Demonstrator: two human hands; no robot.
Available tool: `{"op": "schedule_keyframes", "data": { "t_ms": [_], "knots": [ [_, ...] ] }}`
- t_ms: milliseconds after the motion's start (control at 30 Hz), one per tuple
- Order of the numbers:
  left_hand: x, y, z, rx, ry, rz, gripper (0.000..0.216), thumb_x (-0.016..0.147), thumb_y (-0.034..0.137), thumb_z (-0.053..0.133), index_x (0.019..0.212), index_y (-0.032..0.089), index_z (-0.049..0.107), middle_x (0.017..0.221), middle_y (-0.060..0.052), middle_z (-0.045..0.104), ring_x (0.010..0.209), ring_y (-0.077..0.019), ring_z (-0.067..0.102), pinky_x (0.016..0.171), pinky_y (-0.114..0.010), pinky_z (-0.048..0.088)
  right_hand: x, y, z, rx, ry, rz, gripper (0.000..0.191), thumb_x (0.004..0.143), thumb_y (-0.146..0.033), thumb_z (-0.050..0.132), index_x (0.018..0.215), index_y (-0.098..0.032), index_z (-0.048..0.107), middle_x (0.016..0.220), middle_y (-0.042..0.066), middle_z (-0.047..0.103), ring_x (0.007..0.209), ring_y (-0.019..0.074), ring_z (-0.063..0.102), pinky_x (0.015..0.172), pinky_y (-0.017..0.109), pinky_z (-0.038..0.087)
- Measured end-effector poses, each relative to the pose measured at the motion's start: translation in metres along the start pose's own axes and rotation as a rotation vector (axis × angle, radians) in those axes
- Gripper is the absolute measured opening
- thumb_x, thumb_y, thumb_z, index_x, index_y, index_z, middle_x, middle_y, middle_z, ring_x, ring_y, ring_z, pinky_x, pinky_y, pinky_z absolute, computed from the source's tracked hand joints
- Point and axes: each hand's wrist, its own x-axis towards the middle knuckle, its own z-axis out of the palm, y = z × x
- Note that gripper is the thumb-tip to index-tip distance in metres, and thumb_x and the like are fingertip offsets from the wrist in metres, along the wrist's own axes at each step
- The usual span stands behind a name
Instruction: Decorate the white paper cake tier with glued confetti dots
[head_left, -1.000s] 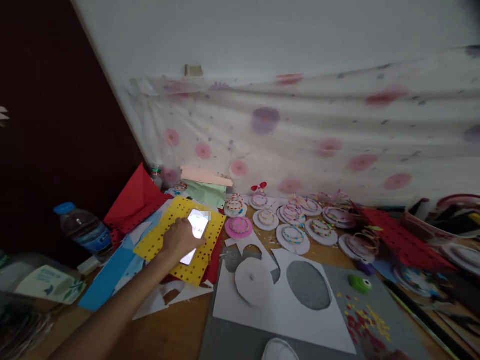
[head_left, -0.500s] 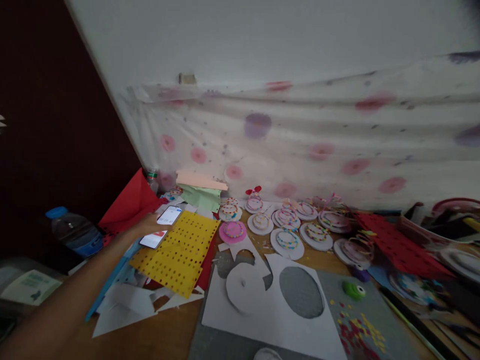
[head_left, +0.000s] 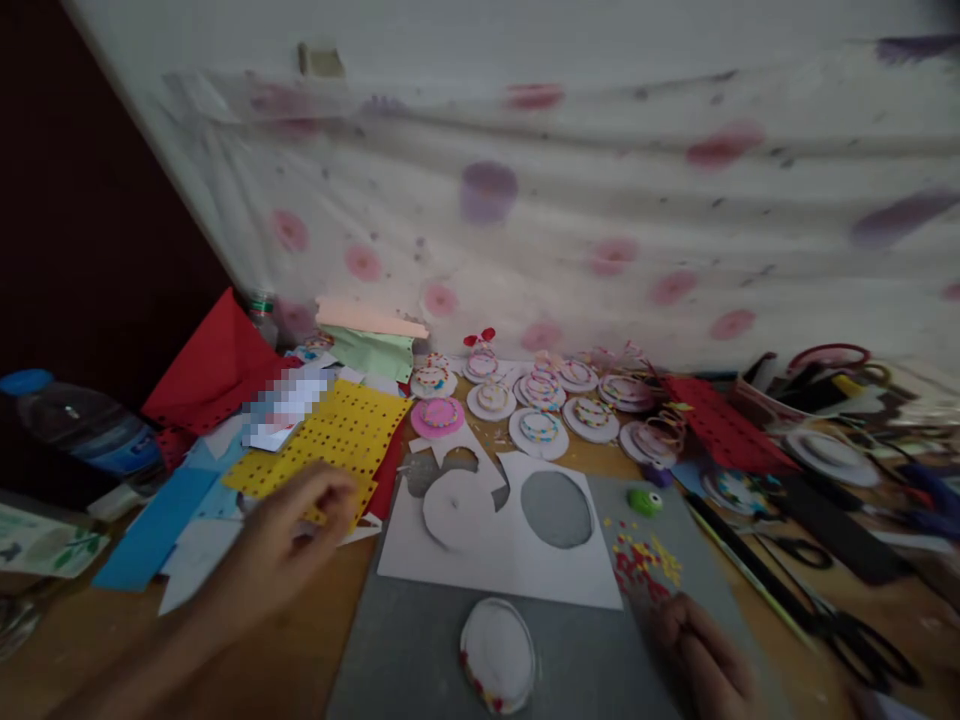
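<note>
1. From the head view, the only one, I see my left hand (head_left: 281,528) over the worktop (head_left: 319,625), in front of the yellow perforated sheet (head_left: 356,420). It is blurred, loosely half-curled with some room between thumb and fingers, and I see nothing in it. I cannot tell whether it touches the sheet.
2. My right hand (head_left: 701,650) is at the lower right, just beside the scattered red pieces (head_left: 637,572) and yellow pieces (head_left: 664,560). Its fingers are bunched narrow; whether they pinch a piece, I cannot tell.
3. The white paper disc (head_left: 499,645) with a raised middle lies between my hands on the grey mat (head_left: 405,640), nearer me than the cut white sheet (head_left: 487,580). Red and yellow bits sit along the lower left of its rim; the rest of the rim looks plain.
4. I judge the step in hand to be edging this disc, partly done, with neither hand on it at this moment.
5. To my mind the next move calls for a fine fingertip pinch on one tiny piece, with my left hand free to steady the disc.
6. The black-handled scissors (head_left: 829,625) lie to the right of my right hand, untouched.
</note>
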Motion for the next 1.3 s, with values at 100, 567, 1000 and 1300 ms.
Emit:
{"op": "schedule_keyframes", "data": {
  "t_ms": [100,567,1000,1300],
  "knots": [
    [-0.045,0.025,0.049,-0.162,-0.186,-0.020,0.010,0.085,0.025,0.055,0.094,0.025,0.059,0.088,-0.002,0.063,0.081,-0.0185,0.060,0.073,-0.026,0.048,-0.008,-0.018,0.005,-0.084,0.000,-0.151,0.016,0.087,-0.026,0.046,0.072,-0.023,0.051,0.063,-0.002,0.050,0.058,0.0152,0.050,0.053,0.024,0.041],
    [-0.090,0.042,0.138,-0.745,-0.234,-0.413,0.017,0.084,0.025,0.057,0.100,0.023,0.061,0.103,-0.007,0.068,0.099,-0.0222,0.065,0.089,-0.033,0.050,-0.038,-0.066,0.091,-0.256,-0.476,-0.305,0.087,0.064,-0.013,0.072,0.139,-0.024,0.028,0.130,0.015,0.050,0.122,0.0335,0.047,0.099,0.051,0.042],
    [-0.077,0.090,0.109,-1.299,-0.174,-0.704,0.040,0.069,0.053,0.073,0.091,0.020,0.070,0.084,-0.008,0.075,0.078,-0.0241,0.070,0.067,-0.031,0.054,-0.041,-0.112,0.084,0.273,-0.312,-0.172,0.086,0.069,-0.021,0.071,0.141,-0.024,0.025,0.133,0.015,0.048,0.122,0.0313,0.051,0.100,0.044,0.045],
    [-0.064,0.103,0.094,-1.175,-0.168,-0.697,0.027,0.071,0.044,0.073,0.085,0.021,0.073,0.079,-0.005,0.075,0.071,-0.0209,0.070,0.059,-0.025,0.055,-0.039,-0.135,0.078,0.157,-0.204,-0.261,0.082,0.072,-0.021,0.071,0.141,-0.024,0.028,0.131,0.013,0.050,0.118,0.0304,0.053,0.096,0.042,0.048]
  ]
}}
